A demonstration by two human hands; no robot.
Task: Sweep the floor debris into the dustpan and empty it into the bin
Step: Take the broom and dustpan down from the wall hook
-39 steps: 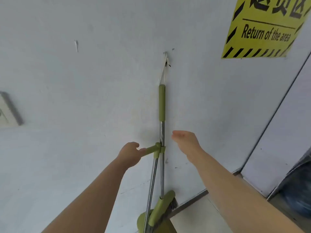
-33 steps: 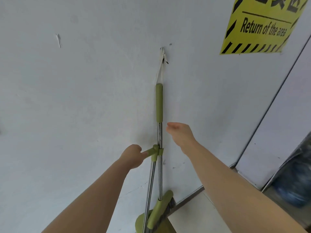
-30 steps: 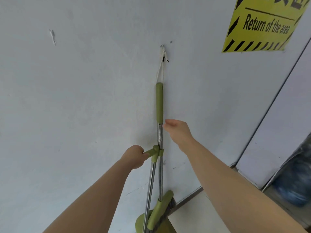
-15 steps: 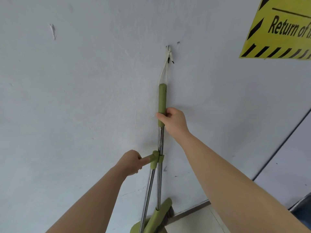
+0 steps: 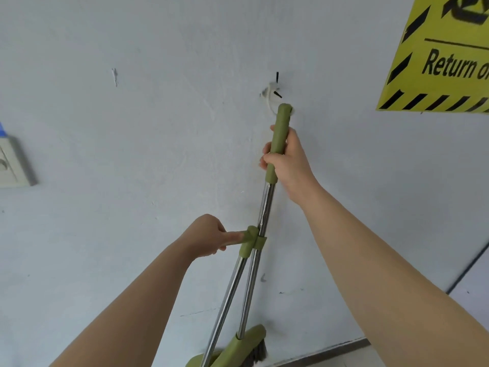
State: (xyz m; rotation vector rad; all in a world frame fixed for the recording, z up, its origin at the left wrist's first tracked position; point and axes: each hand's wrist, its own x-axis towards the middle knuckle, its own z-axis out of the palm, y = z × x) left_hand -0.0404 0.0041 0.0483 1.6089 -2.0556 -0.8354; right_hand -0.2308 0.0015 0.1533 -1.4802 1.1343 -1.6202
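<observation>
A green-and-steel broom (image 5: 266, 205) stands against a pale wall, its green grip raised to just under a wall hook (image 5: 275, 92). My right hand (image 5: 287, 157) is closed around that grip. A second steel pole, the dustpan handle (image 5: 230, 290), is clipped to the broom shaft by a green clip (image 5: 251, 238). My left hand (image 5: 210, 238) holds the green end of this handle beside the clip. The broom head (image 5: 250, 345) with dark bristles sits at the bottom edge, with a bit of the green dustpan (image 5: 195, 362) beside it.
A yellow and black sign (image 5: 444, 54) reading "Return of" hangs at the upper right. A wall socket plate (image 5: 13, 165) sits at the left edge. A dark door-frame line (image 5: 468, 268) runs down the right. A strip of floor (image 5: 336, 360) shows below the wall.
My right hand reached up and closed on the broom's green grip. The broom has risen so its top sits just under the hook, the hanging cord now slack. My left hand stayed at the clip.
</observation>
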